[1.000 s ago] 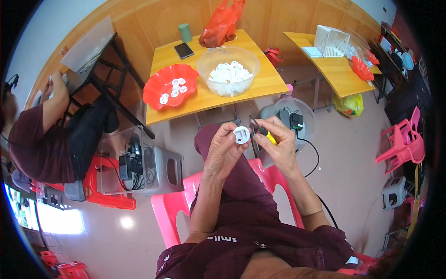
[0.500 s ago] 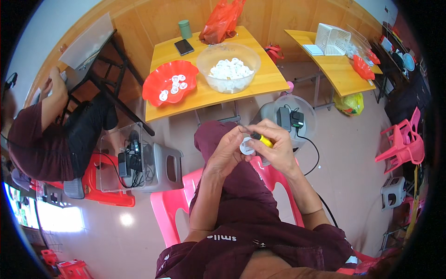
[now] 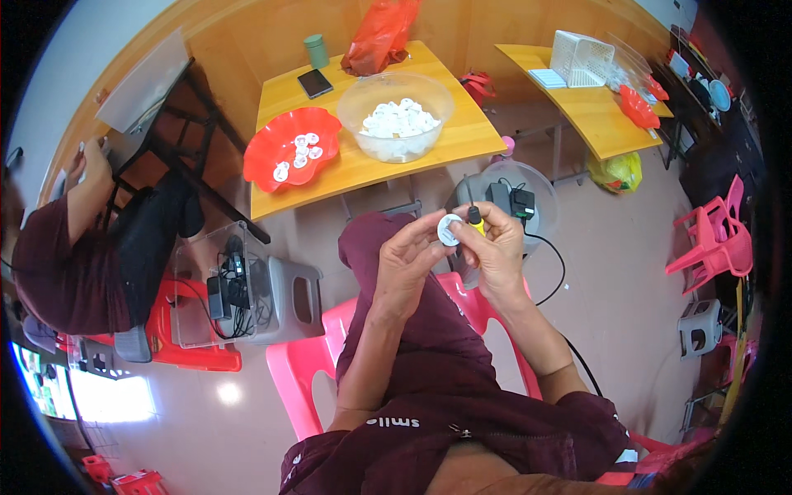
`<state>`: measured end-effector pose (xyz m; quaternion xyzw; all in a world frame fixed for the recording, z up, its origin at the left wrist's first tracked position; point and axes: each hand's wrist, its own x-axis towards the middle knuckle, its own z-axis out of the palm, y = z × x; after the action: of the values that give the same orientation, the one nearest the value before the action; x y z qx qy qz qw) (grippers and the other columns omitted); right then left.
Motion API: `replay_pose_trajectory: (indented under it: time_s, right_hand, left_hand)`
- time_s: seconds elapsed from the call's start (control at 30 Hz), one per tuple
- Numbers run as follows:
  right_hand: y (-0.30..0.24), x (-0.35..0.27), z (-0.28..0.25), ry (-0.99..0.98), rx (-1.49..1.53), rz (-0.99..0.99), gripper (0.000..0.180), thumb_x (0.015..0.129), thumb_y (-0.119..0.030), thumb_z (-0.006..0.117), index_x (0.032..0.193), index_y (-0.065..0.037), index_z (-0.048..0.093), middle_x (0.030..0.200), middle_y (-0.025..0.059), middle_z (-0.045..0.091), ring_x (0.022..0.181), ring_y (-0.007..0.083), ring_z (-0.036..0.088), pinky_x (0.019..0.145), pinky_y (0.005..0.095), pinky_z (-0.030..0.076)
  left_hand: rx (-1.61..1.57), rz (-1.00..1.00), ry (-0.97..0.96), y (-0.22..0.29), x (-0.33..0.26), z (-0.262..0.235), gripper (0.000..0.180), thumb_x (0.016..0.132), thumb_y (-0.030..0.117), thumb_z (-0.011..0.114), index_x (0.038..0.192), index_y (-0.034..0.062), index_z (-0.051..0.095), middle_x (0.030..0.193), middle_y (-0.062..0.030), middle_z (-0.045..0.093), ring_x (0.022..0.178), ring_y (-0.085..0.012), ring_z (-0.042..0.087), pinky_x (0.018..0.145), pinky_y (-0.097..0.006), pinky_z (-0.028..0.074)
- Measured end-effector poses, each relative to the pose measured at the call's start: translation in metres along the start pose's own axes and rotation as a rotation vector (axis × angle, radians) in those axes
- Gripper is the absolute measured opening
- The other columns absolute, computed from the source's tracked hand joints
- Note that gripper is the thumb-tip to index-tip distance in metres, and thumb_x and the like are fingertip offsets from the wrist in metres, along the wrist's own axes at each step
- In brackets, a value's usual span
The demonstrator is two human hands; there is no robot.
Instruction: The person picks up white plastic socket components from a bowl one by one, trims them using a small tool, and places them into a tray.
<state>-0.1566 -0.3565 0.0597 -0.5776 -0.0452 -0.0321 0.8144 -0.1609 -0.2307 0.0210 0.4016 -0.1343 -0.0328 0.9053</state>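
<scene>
Above my lap, a small white round disc [image 3: 446, 232] sits upright between my two hands, its face marked with small print. The fingers of my left hand [image 3: 404, 262] pinch its left side. My right hand [image 3: 501, 256] wraps a yellow-and-black screwdriver [image 3: 476, 218], its thin shaft pointing up and away, while the right thumb presses the disc's edge. Beyond, on the yellow table [image 3: 346, 175], a clear bowl [image 3: 398, 148] holds a heap of similar white pieces. Several white discs lie in a red wavy-edged dish [image 3: 264, 148] beside it.
A phone [image 3: 314, 83], a green canister [image 3: 316, 51] and a red bag [image 3: 379, 40] stand farther back. Clear tubs with black adapters [image 3: 522, 203] flank me. Another person [image 3: 66, 256] sits at left. A second table [image 3: 594, 124] holds a white basket [image 3: 580, 59].
The screwdriver has swung from pointing left across the disc to pointing upward. Both hands rose slightly, and the disc turned and shifted a little up and right.
</scene>
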Motion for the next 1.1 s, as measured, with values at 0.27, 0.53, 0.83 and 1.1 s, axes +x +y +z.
replay_pose_trajectory:
  time_s: [0.27,0.53,0.83,1.1]
  right_hand:
    - [0.006,0.001,0.003,-0.009,-0.291,-0.387,0.035,0.078,0.002,0.060,0.113,0.002,0.055,0.077,0.0028,0.058,0.062,0.0078,0.049,0.054,0.0212,0.039]
    - [-0.012,-0.015,0.007,-0.230,-0.671,-0.437,0.035,0.080,0.004,0.054,0.112,-0.008,0.061,0.065,0.0080,0.047,0.058,0.0168,0.047,0.055,0.0262,0.040]
    - [-0.007,-0.014,0.010,-0.236,-0.664,-0.513,0.036,0.078,0.007,0.051,0.110,-0.005,0.062,0.066,0.0045,0.046,0.058,0.0120,0.044,0.052,0.0242,0.036]
    - [-0.010,-0.012,0.008,-0.243,-0.681,-0.467,0.033,0.080,0.004,0.055,0.110,-0.009,0.063,0.063,0.0081,0.047,0.056,0.0163,0.048,0.053,0.0269,0.040]
  left_hand:
    - [-0.114,0.039,0.019,0.002,0.001,0.000,0.034,0.088,0.009,0.052,0.120,-0.0007,0.048,0.112,-0.0134,0.057,0.101,-0.0211,0.057,0.087,-0.034,0.049]
    - [-0.199,0.092,0.075,0.029,-0.001,-0.007,0.035,0.089,0.008,0.051,0.122,-0.0025,0.047,0.115,-0.0165,0.055,0.101,-0.0216,0.058,0.088,-0.032,0.048]
    - [-0.084,0.124,0.079,0.030,-0.003,-0.004,0.035,0.088,0.006,0.052,0.121,-0.0025,0.048,0.119,-0.0188,0.053,0.106,-0.0218,0.055,0.092,-0.035,0.045]
    - [-0.082,0.120,0.099,0.028,-0.003,-0.002,0.036,0.087,0.006,0.053,0.122,-0.0025,0.048,0.119,-0.0186,0.053,0.107,-0.0224,0.055,0.093,-0.035,0.045]
